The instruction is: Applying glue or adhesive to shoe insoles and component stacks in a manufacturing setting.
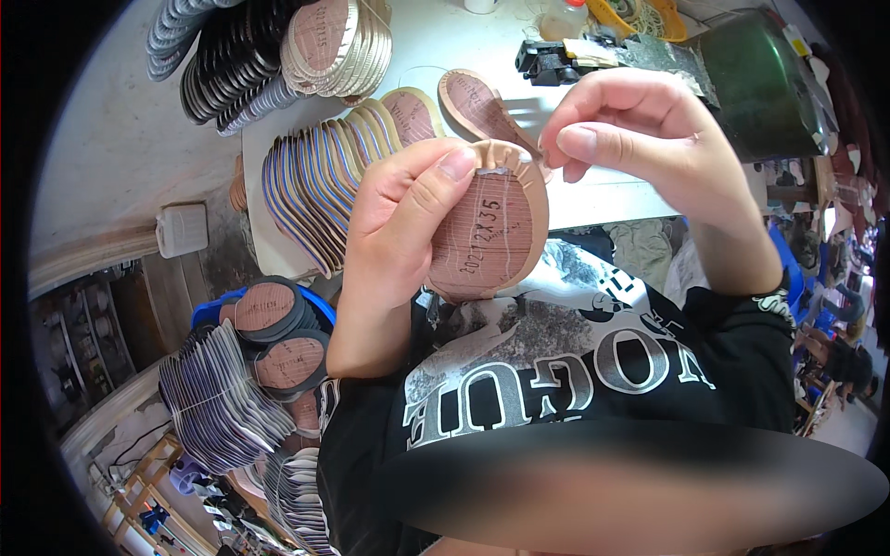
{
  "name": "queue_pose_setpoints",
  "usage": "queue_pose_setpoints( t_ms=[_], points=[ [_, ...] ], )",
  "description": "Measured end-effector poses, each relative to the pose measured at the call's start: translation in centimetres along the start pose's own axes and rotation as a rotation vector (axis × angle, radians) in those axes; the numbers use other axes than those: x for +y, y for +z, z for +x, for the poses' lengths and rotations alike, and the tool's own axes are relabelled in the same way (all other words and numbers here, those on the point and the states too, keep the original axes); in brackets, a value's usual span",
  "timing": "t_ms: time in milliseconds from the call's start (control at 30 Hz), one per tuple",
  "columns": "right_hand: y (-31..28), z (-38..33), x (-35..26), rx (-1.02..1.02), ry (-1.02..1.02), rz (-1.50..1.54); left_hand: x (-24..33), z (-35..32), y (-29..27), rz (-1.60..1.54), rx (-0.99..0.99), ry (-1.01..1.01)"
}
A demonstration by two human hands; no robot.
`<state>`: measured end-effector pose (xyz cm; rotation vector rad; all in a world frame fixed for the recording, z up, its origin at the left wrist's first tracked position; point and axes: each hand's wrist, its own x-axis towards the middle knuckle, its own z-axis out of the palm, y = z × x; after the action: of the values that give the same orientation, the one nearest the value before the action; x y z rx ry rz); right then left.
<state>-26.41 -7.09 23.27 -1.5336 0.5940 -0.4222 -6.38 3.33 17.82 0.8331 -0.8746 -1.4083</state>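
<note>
My left hand [408, 208] grips a shoe insole [487, 236], its thumb pressed on the upper rim. The insole has a reddish-brown board face with dark marking. Beige covering is folded over its edge in small pleats at the top. My right hand [644, 130] is raised just right of the insole, its fingers curled in toward the thumb. Whatever it may pinch is too small or hidden to make out. Behind my hands, a loose insole [477, 104] lies on the white table [593, 196]. A long row of insoles [311, 190] leans together at the left.
Bundled insoles, black [232, 65] and beige [371, 56], stand at the far left. A black device [547, 63], a bottle [564, 18], a yellow basket [640, 17] and a dark green container [765, 83] sit at the far right. Tied insoles [218, 398] fill the lower left.
</note>
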Motion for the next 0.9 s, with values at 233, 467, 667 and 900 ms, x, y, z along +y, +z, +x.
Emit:
queue_pose_setpoints(
  t_ms=[233, 467, 667, 900],
  points=[
    [0.1, -1.0, 4.2, -0.029, -0.026, 0.75, -0.8, 0.8, 0.6, -0.023, 0.157, 0.009],
    [-0.5, -2.1, 7.8, 0.044, -0.135, 0.963, -2.9, -0.5, 1.2, 0.739, 0.249, 0.313],
    [-0.9, -4.2, 8.7, 0.064, -0.289, 0.894, -4.5, 2.1, 1.2, 0.595, 0.065, 0.485],
    [-1.8, -5.4, 9.0, -0.028, -0.356, 0.949, -4.5, 6.0, -1.7, 0.323, 0.323, -0.082]
  ],
)
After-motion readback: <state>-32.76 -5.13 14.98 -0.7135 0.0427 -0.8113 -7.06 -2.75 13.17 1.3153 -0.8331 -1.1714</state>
